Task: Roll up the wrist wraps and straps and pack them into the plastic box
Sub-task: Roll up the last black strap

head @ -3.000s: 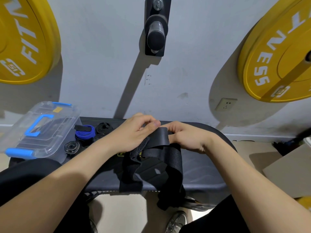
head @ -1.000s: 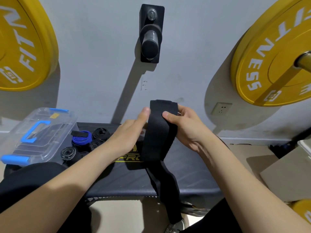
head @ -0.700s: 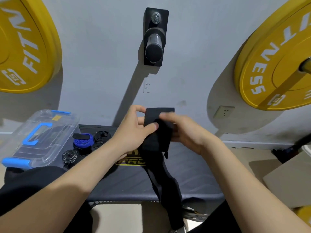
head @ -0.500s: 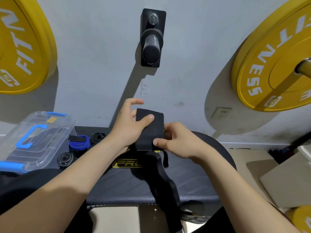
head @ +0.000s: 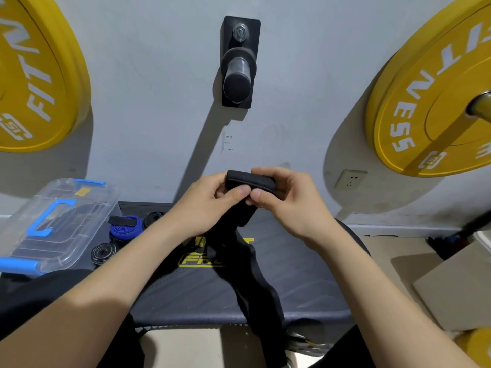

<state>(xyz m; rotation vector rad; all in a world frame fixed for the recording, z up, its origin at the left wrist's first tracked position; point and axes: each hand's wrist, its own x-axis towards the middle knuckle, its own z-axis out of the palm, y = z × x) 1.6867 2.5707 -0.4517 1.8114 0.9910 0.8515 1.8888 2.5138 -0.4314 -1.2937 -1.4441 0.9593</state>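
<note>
Left hand (head: pixel 204 208) and right hand (head: pixel 287 200) both pinch the black wrap (head: pixel 249 180), keeping its started roll tight above the table (head: pixel 305 282)

Forearms (head: pixel 101 296) bare; black legwear (head: pixel 29 290), probably trousers.

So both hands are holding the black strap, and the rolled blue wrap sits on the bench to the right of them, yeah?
No, left. The head view shows the rolled blue wrap on the bench to the left of the left hand, beside the clear plastic box; the rest holds.
</note>
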